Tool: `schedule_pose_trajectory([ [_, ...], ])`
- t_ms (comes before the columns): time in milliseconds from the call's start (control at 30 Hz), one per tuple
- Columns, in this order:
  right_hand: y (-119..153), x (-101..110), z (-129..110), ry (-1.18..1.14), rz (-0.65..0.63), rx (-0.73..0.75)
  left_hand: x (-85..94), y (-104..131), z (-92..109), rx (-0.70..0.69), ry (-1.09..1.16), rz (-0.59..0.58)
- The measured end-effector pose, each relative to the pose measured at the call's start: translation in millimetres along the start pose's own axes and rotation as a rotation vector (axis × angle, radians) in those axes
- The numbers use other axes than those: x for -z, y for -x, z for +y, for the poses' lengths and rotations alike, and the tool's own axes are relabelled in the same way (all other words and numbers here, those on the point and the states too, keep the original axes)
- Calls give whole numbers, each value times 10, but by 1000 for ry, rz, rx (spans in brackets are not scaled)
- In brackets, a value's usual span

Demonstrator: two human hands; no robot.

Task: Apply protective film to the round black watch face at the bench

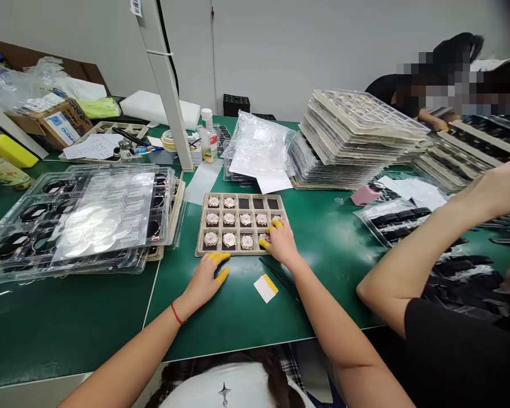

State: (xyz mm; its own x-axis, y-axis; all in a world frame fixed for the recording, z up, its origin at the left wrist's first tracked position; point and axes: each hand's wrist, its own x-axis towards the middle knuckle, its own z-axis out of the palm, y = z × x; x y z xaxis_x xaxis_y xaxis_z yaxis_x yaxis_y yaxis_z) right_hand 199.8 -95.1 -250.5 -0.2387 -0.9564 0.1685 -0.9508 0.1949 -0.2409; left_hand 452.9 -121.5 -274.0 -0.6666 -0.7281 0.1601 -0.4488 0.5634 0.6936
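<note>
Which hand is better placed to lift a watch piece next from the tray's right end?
Probably the right hand: its fingers are at watch pieces there, while the left hand is by the tray's near edge, farther left.

Yellow finger caps [222, 276] are worn on left hand [200, 285] and right hand [284, 243], with red bracelet [175, 314] and star-adorned white top [246, 382].

The right hand [283, 242] extends farther than the left hand [201, 281]

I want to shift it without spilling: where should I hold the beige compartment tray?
Probably hold the tray by its two short outer walls, coming from left and right, and keep it level: it lies flat, and its round watch pieces sit in open-topped compartments.
</note>
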Motion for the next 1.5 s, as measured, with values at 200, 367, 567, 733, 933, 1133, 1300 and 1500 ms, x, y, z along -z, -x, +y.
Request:
schedule_pose_trajectory([
  [200, 40, -47, 54, -62, 17, -48, 35, 41, -74, 114, 289, -18],
  [367, 269, 97, -100, -197, 91, 8, 138, 88, 16, 307, 754, -79],
  [567, 768, 224, -765, -713, 16, 304, 254, 180, 274, 312, 1051, -423],
  [733, 987, 185, -995, -853, -141, 366, 218, 332, 322, 188, 939, -303],
  [933, 966, 89, -1036, -1012, -260, 9, 223, 520, 352, 117, 608, -223],
  [1133, 1056, 98, -1096, -736, -51, 142, 197, 575, 319, 173, 556, -124],
  [1300, 1136, 140, -1168, -577, -64, 233, 208, 594, 350, 205, 218, -80],
  [1500, 1243, 38, -1333, -426, -13, 265, 191, 620, 464, 221, -165, -88],
])
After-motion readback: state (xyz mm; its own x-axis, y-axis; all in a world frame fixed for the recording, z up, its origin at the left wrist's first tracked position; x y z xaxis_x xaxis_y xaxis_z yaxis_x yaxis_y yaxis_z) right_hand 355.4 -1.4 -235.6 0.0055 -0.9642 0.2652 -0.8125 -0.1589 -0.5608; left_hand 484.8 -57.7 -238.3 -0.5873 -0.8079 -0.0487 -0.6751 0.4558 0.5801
